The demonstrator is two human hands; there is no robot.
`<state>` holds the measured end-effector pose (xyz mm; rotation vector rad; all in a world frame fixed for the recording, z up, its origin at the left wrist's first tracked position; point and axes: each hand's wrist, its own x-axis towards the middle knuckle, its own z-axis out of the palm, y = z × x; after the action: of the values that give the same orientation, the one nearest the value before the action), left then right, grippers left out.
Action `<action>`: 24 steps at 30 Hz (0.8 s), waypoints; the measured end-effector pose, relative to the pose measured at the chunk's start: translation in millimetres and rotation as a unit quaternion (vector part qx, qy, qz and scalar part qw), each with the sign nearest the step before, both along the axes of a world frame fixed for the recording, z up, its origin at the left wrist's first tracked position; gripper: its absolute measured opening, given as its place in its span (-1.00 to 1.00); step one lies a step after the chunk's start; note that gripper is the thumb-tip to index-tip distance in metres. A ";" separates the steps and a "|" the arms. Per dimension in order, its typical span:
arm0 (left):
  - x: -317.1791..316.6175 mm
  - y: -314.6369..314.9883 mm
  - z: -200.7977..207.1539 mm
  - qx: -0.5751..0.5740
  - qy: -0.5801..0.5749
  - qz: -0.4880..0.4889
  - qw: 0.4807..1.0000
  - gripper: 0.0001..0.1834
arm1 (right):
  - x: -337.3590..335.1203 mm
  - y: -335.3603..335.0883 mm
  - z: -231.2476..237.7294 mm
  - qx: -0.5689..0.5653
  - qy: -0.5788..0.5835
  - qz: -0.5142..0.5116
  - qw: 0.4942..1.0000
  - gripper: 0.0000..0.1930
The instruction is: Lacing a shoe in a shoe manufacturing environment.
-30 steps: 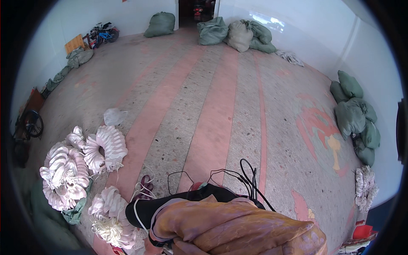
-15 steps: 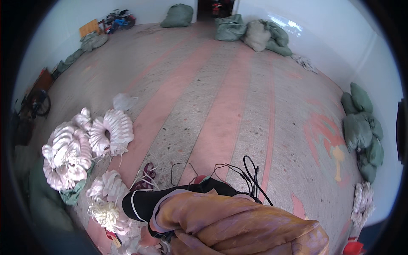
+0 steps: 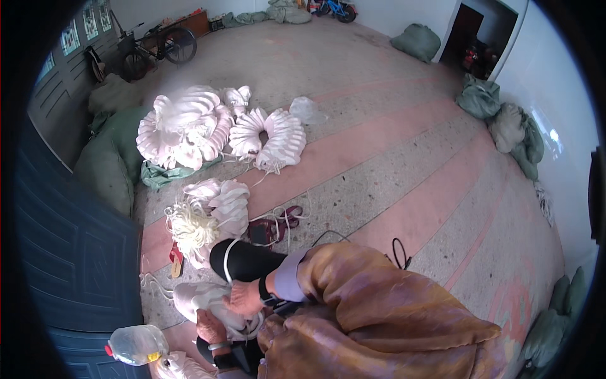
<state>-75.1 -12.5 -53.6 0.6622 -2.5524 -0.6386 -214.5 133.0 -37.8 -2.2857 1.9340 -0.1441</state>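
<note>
Both my hands are closed at a pale white cloth bundle (image 3: 197, 298) low in the view, beside my black-clad leg. My left hand (image 3: 211, 326), with a bracelet at its wrist, pinches the bundle's near edge. My right hand (image 3: 245, 298), with a black band at its wrist, grips the cloth close by on the right; its fingertips are partly hidden. A white cord (image 3: 228, 260) loops over my knee. Just beyond lies another pinkish-white pleated bundle (image 3: 228, 208) with a tangle of cream cords (image 3: 191, 226).
Pleated white rings (image 3: 268, 139) and a larger pile (image 3: 183, 129) lie farther off, partly on green sacking. A clear plastic jug (image 3: 137, 344) stands by the dark blue door (image 3: 82, 252). Maroon sandals (image 3: 278, 224) and black cables (image 3: 399, 252) are on the floor. Green sacks (image 3: 478, 96) line the wall.
My view has swung left and down, bringing the door, jug and bicycle into sight. Both hands now show at the cloth; before, only part of one showed at the lower edge.
</note>
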 end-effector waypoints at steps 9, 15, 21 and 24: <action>30.2 -7.6 -20.3 -0.043 0.051 0.015 0.998 -0.83 | 22.6 -9.3 -17.9 -0.037 0.103 0.063 0.992 -0.33; 14.4 -4.2 -4.2 0.006 0.015 -0.032 0.999 -0.87 | 8.5 -3.9 -30.3 -0.039 0.077 0.030 0.996 -0.23; 44.3 -110.0 -39.4 -0.226 -0.025 -0.346 0.910 -0.83 | 14.4 -13.2 -34.7 -0.067 0.062 0.054 0.994 -0.18; 34.9 -89.8 -23.7 0.229 -0.103 -0.245 0.936 -0.68 | 18.0 -20.2 -54.4 -0.034 0.097 0.043 0.994 -0.32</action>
<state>-40.2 -102.3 -77.2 0.2210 -2.8024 -1.4304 -196.5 112.8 -92.2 -2.5083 1.9409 0.0243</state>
